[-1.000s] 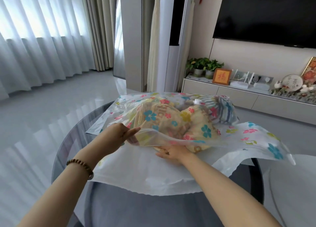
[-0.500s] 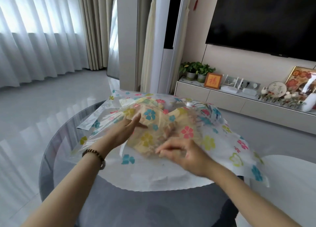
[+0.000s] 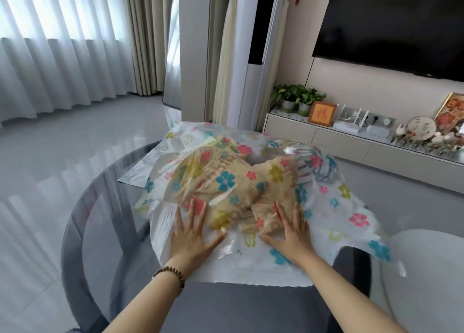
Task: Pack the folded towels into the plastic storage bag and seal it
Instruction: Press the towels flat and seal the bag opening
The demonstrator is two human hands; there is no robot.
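A clear plastic storage bag [image 3: 351, 217] printed with coloured flowers lies on the round glass table [image 3: 100, 207]. Inside it I see tan patterned folded towels [image 3: 226, 189] and a striped towel [image 3: 319, 169] at the far right. My left hand [image 3: 190, 232] lies flat, fingers spread, on the bag's near part beside the towels. My right hand [image 3: 288, 234] also presses flat on the bag, fingers spread, against the towels' near edge. Neither hand grips anything. The bag's near edge hangs toward me over the table rim.
A white chair [image 3: 426, 282] stands at the right of the table. Behind is a low TV cabinet [image 3: 351, 144] with plants, a framed picture and ornaments, under a wall TV [image 3: 389, 18]. Curtains cover the window at left. Grey floor surrounds the table.
My right hand came out from under the bag's flap, which dropped over the towels. Both hands then moved to the bag's near part and flattened on top of it.
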